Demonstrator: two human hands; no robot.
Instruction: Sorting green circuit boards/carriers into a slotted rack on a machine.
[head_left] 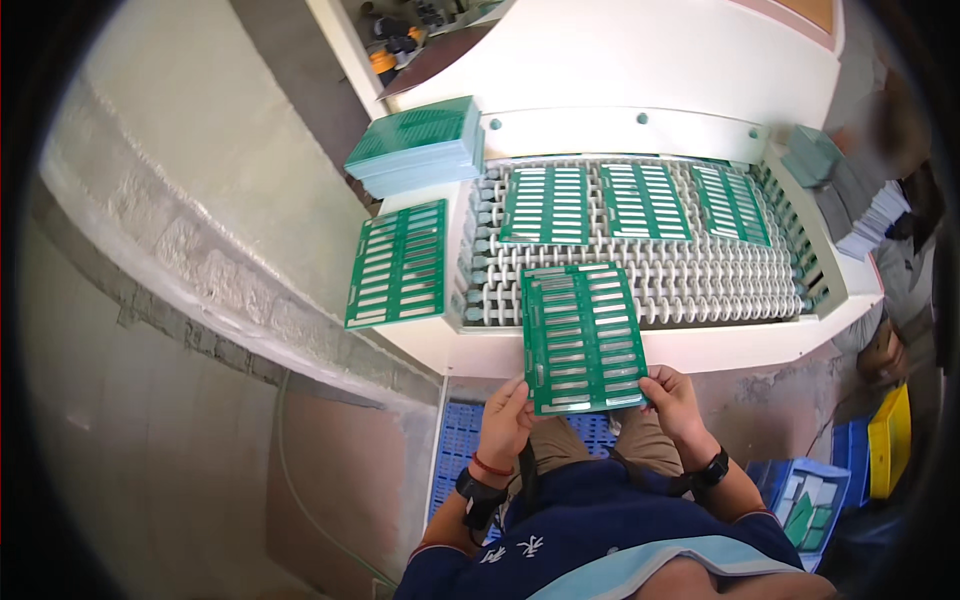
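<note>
A green circuit board panel (583,337) with rows of white slots is held at its near edge by both hands, its far end over the white roller conveyor (690,290). My left hand (507,412) grips the panel's near left corner and my right hand (672,397) the near right corner. Three more green panels (640,202) lie side by side further along the rollers. Another green panel (397,263) rests flat on the white ledge left of the rollers. A stack of green panels (420,145) sits behind it.
The white machine housing (640,70) rises beyond the rollers. A concrete wall ledge (200,270) runs along the left. Blue crates (800,495) and a yellow bin (890,440) stand on the floor at right, beside another person (900,260).
</note>
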